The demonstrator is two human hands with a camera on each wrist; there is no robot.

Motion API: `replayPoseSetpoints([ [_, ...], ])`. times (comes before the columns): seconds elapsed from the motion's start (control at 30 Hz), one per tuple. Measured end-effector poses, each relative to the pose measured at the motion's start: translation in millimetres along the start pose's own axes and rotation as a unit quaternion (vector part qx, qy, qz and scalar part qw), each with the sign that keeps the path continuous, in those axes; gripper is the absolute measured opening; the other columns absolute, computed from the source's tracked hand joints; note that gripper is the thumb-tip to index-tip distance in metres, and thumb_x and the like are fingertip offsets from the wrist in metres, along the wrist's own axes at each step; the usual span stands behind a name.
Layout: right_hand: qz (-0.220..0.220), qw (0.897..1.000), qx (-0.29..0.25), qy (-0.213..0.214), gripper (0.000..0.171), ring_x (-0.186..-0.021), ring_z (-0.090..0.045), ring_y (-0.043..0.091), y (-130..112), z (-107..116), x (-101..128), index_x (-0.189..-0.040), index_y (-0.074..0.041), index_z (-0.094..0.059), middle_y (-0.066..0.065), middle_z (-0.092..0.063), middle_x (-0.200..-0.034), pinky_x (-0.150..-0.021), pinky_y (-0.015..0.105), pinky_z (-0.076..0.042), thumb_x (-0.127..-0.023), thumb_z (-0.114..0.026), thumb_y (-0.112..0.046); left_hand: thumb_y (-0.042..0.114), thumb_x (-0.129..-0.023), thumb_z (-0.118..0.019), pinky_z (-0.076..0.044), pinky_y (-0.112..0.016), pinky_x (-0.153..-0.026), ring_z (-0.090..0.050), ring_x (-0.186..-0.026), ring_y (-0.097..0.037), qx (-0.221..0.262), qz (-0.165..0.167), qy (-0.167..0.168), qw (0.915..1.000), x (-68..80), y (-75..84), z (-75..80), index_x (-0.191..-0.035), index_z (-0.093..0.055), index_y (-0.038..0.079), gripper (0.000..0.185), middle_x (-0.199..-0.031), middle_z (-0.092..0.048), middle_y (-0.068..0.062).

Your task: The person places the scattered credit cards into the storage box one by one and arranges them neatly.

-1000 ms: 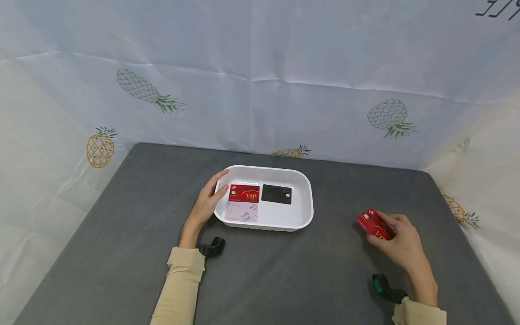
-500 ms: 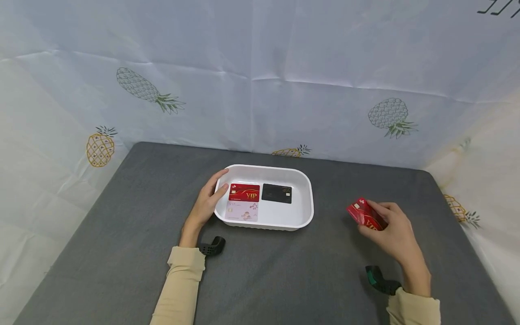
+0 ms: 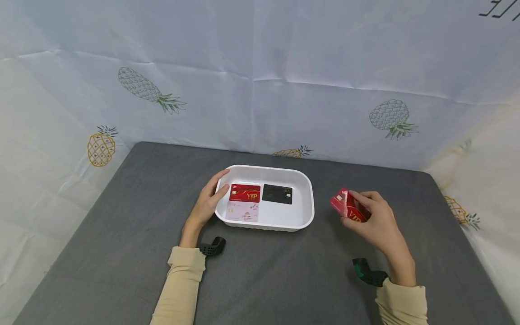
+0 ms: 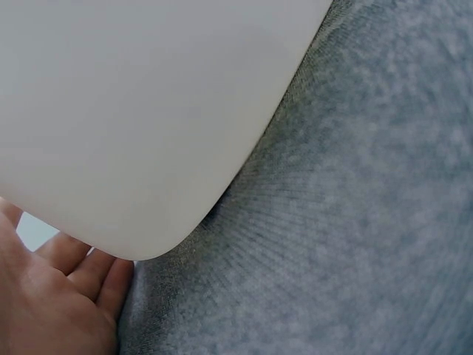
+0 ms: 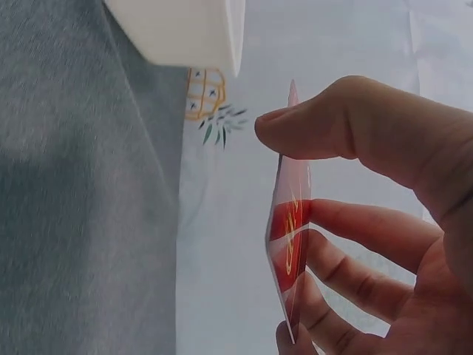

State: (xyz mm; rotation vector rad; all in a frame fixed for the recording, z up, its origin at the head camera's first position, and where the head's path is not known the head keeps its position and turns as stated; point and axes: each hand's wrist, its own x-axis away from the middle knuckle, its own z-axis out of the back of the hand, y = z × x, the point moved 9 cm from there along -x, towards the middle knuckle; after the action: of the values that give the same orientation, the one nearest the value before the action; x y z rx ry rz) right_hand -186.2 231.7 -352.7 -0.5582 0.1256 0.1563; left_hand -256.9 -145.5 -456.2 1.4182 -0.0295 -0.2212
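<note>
A white plastic tray (image 3: 286, 215) sits on the grey table. Inside it lie a red VIP card (image 3: 244, 193), a pale pink VIP card (image 3: 242, 211) below that one, and a black VIP card (image 3: 277, 194) to the right. My left hand (image 3: 206, 203) grips the tray's left end, thumb over the rim and fingers along the outside wall. To the right of the tray, my right hand (image 3: 378, 220) pinches another red VIP card (image 3: 350, 206) above the table. In the right wrist view this card (image 5: 290, 237) is seen nearly edge-on, between thumb and fingers.
The grey table (image 3: 284, 280) reaches back to a pale cloth (image 3: 260, 113) printed with pineapples. Black wrist devices (image 3: 212, 247) are worn on both forearms.
My right hand has carried the red card leftward and slightly away from me, closer to the tray, and the card's tilt has changed. The left hand and tray stay put.
</note>
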Motion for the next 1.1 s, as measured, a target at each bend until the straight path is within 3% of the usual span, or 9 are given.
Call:
replayPoseSetpoints([
  [0.13, 0.006, 1.000, -0.011, -0.011, 0.069, -0.105, -0.055, 0.040, -9, -7, -5, -0.136, 0.007, -0.060, 0.027, -0.058, -0.121, -0.076, 0.041, -0.055, -0.075, -0.086, -0.011, 0.017, -0.106, -0.052, -0.038, -0.010, -0.099, -0.042, -0.142, -0.035, 0.002, -0.004, -0.001, 1.0000, -0.7, 0.3, 0.1, -0.157, -0.038, 0.010, 0.053, -0.163, -0.036, -0.017],
  [0.27, 0.007, 1.000, -0.015, -0.026, 0.069, -0.108, -0.052, 0.041, -16, -16, -9, -0.137, 0.007, -0.060, 0.026, -0.058, -0.123, -0.076, 0.043, -0.055, -0.075, -0.086, -0.011, 0.017, -0.106, -0.052, -0.038, -0.033, -0.114, -0.041, -0.143, -0.036, -0.001, -0.002, 0.000, 1.0000, -0.7, -1.0, 0.1, -0.157, -0.038, 0.009, 0.053, -0.163, -0.036, -0.017],
  [0.33, 0.005, 0.999, -0.015, -0.034, 0.068, -0.109, -0.050, 0.040, -19, -20, -10, -0.137, 0.006, -0.060, 0.026, -0.057, -0.124, -0.076, 0.043, -0.054, -0.076, -0.085, -0.011, 0.016, -0.106, -0.052, -0.034, -0.049, -0.117, -0.040, -0.144, -0.036, -0.001, 0.001, 0.001, 1.0000, -0.8, -2.3, 0.0, -0.157, -0.037, 0.009, 0.053, -0.163, -0.036, -0.017],
  [0.4, 0.005, 0.999, -0.017, -0.040, 0.068, -0.109, -0.049, 0.040, -21, -24, -12, -0.137, 0.006, -0.060, 0.025, -0.057, -0.125, -0.075, 0.041, -0.053, -0.076, -0.085, -0.010, 0.016, -0.106, -0.052, -0.031, -0.056, -0.119, -0.039, -0.145, -0.036, 0.004, 0.001, 0.001, 1.0000, -0.8, -2.4, 0.0, -0.157, -0.037, 0.009, 0.053, -0.163, -0.035, -0.017],
  [0.5, 0.007, 0.999, -0.021, -0.048, 0.068, -0.109, -0.049, 0.040, -25, -30, -16, -0.137, 0.006, -0.060, 0.025, -0.057, -0.125, -0.076, 0.042, -0.054, -0.076, -0.085, -0.010, 0.016, -0.106, -0.052, -0.032, -0.050, -0.118, -0.039, -0.146, -0.035, 0.004, -0.001, 0.002, 1.0000, -1.0, -1.6, 0.7, -0.157, -0.038, 0.009, 0.053, -0.164, -0.035, -0.016],
  [0.73, 0.016, 0.997, -0.036, -0.067, 0.068, -0.111, -0.050, 0.041, -37, -43, -24, -0.138, 0.004, -0.061, 0.025, -0.058, -0.127, -0.079, 0.049, -0.059, -0.076, -0.086, -0.012, 0.016, -0.106, -0.052, -0.037, -0.012, -0.101, -0.042, -0.142, -0.036, 0.000, -0.006, -0.001, 1.0000, -0.6, 0.4, 0.5, -0.157, -0.038, 0.009, 0.053, -0.163, -0.037, -0.018],
  [1.1, 0.042, 0.994, -0.063, -0.084, 0.068, -0.112, -0.053, 0.040, -53, -59, -38, -0.137, 0.006, -0.061, 0.025, -0.059, -0.126, -0.080, 0.050, -0.060, -0.075, -0.085, -0.010, 0.015, -0.106, -0.051, -0.035, -0.010, -0.101, -0.041, -0.143, -0.036, 0.005, -0.011, -0.001, 0.9999, -1.2, 1.5, 0.1, -0.156, -0.038, 0.008, 0.053, -0.163, -0.036, -0.018],
])
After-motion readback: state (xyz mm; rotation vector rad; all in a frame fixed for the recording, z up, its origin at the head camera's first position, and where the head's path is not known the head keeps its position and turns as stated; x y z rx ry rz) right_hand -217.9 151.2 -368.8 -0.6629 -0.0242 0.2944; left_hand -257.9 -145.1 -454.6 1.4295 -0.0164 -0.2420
